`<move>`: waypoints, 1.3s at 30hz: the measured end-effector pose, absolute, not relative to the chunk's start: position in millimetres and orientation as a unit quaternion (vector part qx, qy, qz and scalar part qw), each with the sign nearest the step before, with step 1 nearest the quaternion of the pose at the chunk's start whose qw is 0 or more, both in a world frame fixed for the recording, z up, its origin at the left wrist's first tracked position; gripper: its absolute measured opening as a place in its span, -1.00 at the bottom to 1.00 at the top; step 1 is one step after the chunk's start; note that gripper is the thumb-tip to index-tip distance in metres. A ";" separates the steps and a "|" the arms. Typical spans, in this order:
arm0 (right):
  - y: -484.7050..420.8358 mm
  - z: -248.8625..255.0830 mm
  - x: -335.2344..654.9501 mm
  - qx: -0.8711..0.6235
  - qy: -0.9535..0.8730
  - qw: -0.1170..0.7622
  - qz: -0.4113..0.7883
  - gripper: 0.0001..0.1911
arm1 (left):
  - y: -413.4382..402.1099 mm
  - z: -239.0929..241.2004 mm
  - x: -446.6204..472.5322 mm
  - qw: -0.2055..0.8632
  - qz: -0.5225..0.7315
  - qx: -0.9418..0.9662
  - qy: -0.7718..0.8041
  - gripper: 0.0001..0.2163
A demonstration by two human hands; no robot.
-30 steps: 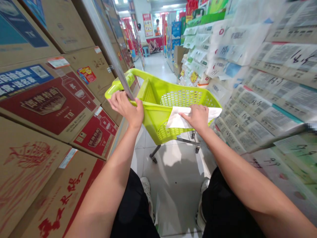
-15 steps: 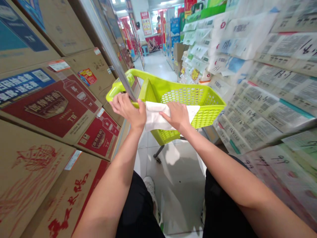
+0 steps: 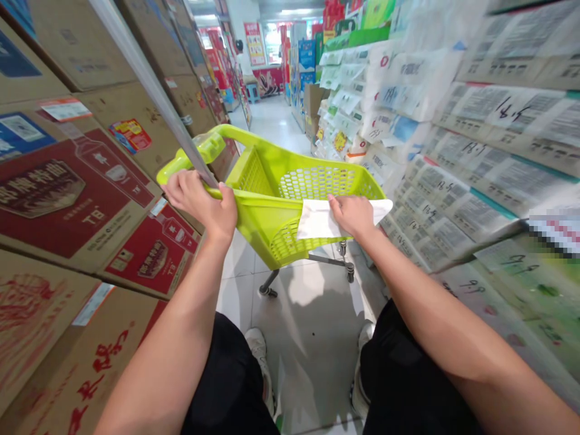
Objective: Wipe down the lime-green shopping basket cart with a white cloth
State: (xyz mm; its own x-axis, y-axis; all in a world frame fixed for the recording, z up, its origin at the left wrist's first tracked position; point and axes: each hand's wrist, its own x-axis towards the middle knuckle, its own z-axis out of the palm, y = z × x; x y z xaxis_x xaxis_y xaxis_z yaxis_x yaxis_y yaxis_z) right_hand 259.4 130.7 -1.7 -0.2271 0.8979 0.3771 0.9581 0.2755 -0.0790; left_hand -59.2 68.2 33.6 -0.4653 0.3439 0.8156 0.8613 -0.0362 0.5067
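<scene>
A lime-green shopping cart (image 3: 267, 223) stands across the aisle in front of me, its handle end to the left. My left hand (image 3: 202, 202) is wrapped round the cart's upper edge near the handle, right by a slanting metal pole (image 3: 154, 90). Over the near rim, farther right, lies a white cloth (image 3: 315, 220). My right hand (image 3: 356, 212) grips this cloth against the rim, thumb on top, and its fingertips are hidden behind the edge. Through the side, the perforated basket wall (image 3: 317, 181) shows.
Stacked cartons (image 3: 67, 181) with price tags line the left side. Wrapped paper packs (image 3: 475, 163) with handwritten prices rise on the right. The tiled floor (image 3: 312, 356) runs down the aisle, where a person (image 3: 247, 66) is far off beside a blue stool (image 3: 252, 92).
My right hand has slid the cloth rightward along the rim, away from my left hand. Cart and left hand appear farther left in view; my left hand keeps its hold.
</scene>
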 end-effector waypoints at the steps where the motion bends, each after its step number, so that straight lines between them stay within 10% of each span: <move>1: 127.2 1.9 251.9 -0.596 -0.781 0.171 -0.080 -0.28 | 65.9 33.2 -55.9 0.248 -0.552 -0.459 -0.650 -0.79; 25: 137.1 10.8 292.6 -0.644 -0.755 0.111 -0.060 -0.35 | 49.7 41.4 -17.9 0.173 -0.569 -0.474 -0.650 -0.79; 39: 91.8 26.3 199.1 -0.517 -0.821 0.235 -0.060 -0.36 | 41.0 42.0 3.8 0.192 -0.570 -0.502 -0.621 -0.77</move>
State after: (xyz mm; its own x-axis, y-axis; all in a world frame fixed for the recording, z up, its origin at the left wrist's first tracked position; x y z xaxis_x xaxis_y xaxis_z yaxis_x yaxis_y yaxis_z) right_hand 199.1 91.8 26.3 -0.3540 0.8212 0.4475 0.8774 0.4572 -0.1450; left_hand 3.8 41.0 42.0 -0.4218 0.4046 0.8114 0.8430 -0.1545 0.5153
